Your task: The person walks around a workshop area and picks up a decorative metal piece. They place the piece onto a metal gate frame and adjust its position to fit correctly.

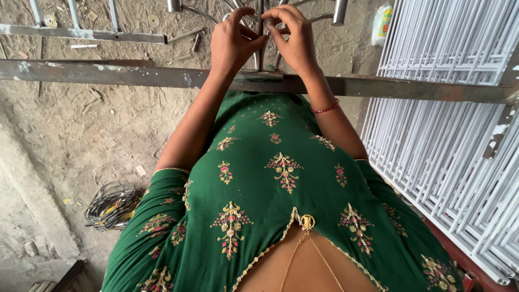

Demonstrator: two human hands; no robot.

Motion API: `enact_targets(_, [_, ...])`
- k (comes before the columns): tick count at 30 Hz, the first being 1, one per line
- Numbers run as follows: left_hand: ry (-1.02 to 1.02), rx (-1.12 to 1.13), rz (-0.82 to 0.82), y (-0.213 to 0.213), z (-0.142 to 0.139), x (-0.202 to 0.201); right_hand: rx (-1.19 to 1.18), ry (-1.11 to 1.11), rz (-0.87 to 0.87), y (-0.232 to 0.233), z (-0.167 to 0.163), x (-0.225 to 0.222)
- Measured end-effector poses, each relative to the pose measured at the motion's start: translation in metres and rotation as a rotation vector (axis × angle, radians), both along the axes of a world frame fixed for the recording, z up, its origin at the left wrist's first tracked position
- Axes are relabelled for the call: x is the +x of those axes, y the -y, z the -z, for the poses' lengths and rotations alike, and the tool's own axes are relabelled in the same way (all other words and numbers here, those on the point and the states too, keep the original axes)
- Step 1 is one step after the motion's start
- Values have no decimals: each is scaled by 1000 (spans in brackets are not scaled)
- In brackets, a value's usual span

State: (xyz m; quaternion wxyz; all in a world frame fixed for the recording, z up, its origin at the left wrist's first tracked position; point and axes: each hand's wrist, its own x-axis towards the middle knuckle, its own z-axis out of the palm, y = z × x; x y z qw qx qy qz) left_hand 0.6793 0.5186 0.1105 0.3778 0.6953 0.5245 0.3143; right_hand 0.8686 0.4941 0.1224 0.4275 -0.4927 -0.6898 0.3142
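Observation:
My left hand and my right hand meet at the top of the view. Both pinch a thin upright metal rod that belongs to a curved wrought-iron scroll piece. The rod stands on a long rusty steel bar that runs across the whole view. A red bangle circles my right wrist. My green embroidered dress fills the lower middle and hides the ground under my arms.
Stacked white painted metal grilles lean at the right. A coil of wire lies on the dirt floor at lower left. A second metal frame crosses the top left, and a plastic bottle stands at top right.

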Motion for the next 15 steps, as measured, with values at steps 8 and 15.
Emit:
enact_targets(8, [-40, -48, 52, 0, 4, 9, 55, 94, 94, -2, -5, 5])
enact_targets(15, [215, -243, 189, -25, -2, -6, 366, 491, -20, -24, -21, 17])
